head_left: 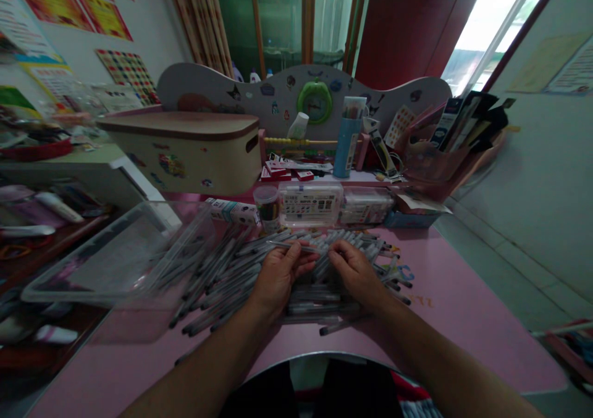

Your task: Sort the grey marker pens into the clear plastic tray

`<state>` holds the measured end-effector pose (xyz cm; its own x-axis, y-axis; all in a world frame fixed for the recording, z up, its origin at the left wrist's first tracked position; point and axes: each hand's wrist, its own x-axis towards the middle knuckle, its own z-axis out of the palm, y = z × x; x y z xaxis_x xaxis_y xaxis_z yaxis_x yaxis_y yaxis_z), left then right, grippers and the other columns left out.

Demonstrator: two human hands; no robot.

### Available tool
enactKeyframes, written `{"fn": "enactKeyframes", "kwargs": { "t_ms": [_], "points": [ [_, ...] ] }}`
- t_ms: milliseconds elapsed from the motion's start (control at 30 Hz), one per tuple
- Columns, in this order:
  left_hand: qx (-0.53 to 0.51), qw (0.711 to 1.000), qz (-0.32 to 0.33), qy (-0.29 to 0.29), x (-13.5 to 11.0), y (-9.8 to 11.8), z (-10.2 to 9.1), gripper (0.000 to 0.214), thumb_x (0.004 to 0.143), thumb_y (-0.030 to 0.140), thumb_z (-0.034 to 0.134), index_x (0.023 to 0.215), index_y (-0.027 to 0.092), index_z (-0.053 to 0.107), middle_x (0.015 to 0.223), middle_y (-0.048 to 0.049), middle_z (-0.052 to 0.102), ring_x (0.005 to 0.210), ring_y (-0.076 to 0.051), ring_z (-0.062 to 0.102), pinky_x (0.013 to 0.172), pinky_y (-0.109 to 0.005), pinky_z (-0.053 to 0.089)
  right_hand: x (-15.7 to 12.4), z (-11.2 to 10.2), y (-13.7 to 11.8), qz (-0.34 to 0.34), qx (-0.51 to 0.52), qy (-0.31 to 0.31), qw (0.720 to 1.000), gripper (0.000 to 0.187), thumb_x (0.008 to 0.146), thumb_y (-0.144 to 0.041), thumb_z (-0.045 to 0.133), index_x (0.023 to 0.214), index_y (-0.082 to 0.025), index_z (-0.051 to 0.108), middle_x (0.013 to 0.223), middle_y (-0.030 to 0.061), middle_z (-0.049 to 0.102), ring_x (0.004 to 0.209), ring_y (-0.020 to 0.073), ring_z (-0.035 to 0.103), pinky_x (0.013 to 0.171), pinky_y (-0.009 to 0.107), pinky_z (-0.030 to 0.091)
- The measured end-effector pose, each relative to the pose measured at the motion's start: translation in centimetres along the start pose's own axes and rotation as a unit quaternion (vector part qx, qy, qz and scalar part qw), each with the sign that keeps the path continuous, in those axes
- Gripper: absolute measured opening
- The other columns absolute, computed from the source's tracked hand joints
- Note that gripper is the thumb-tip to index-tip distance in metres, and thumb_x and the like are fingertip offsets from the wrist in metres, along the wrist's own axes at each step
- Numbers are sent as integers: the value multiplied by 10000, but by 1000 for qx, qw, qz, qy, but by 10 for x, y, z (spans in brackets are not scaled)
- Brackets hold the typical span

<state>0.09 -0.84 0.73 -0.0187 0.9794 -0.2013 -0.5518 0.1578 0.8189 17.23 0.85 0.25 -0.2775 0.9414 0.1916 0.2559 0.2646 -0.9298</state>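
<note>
In the head view, pink tabletop [456,310] is exposed to the right of the pen pile [238,267] and in a strip before it, up to the curved near edge. One pen [279,244] is held in the left hand [277,276], above the pile; the right hand [356,273] is curled close by, and whether anything is pinched there cannot be told. Behind the pile, two clear cases [310,205] are lined up beside one round tub [267,209] with dark contents. Left of the pile, one clear bin [111,263] is placed.

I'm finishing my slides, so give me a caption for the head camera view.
Left hand holding a slim pen, right hand close by, above pens heaped on a pink desk.
</note>
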Motion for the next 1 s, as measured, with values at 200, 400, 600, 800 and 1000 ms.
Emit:
{"fn": "enactKeyframes", "kwargs": {
  "t_ms": [200, 400, 600, 800, 1000],
  "points": [
    [-16, 999, 28, 36, 1, 3, -2, 287, 797, 391, 728, 881, 133, 634, 823, -55, 730, 741, -145, 708, 637, -214, 587, 2, 0, 3, 93, 231, 9, 968, 137, 740, -236, 561, 807, -235, 441, 621, -78, 427, 469, 89, 340, 439, 213, 274],
    [8, 999, 43, 21, -1, 0, -3, 345, 778, 461, 724, 874, 151, 607, 836, -47, 716, 771, -161, 696, 641, -245, 583, 5, -6, 3, 230, 419, -99, 873, 231, 679, -243, 578, 888, -227, 481, 640, -75, 546, 355, 38, 235, 348, 162, 105],
    [50, 996, 74, 1, -3, -1, -3, 333, 807, 463, 688, 887, 146, 622, 891, -69, 709, 807, -172, 683, 705, -283, 572, 2, 0, -1, 230, 314, -115, 914, 330, 751, -444, 695, 693, -190, 493, 481, -94, 442, 338, 28, 252, 328, 158, 146],
    [-135, 976, 149, 88, 6, 19, -9, 160, 864, 336, 615, 865, 181, 581, 730, 11, 607, 700, -156, 657, 696, -334, 577, 7, -6, 2, 198, 320, 14, 926, 220, 666, -308, 643, 611, -208, 455, 419, -111, 353, 331, 39, 221, 325, 169, 143],
    [-184, 973, 103, 93, 6, 27, -7, 48, 841, 168, 609, 880, 143, 595, 674, 27, 524, 468, -39, 419, 398, -121, 344, 8, -4, 4, 122, 298, 157, 933, 258, 768, -367, 651, 679, -214, 463, 479, -114, 310, 378, 56, 226, 359, 184, 160]
  ]
}}
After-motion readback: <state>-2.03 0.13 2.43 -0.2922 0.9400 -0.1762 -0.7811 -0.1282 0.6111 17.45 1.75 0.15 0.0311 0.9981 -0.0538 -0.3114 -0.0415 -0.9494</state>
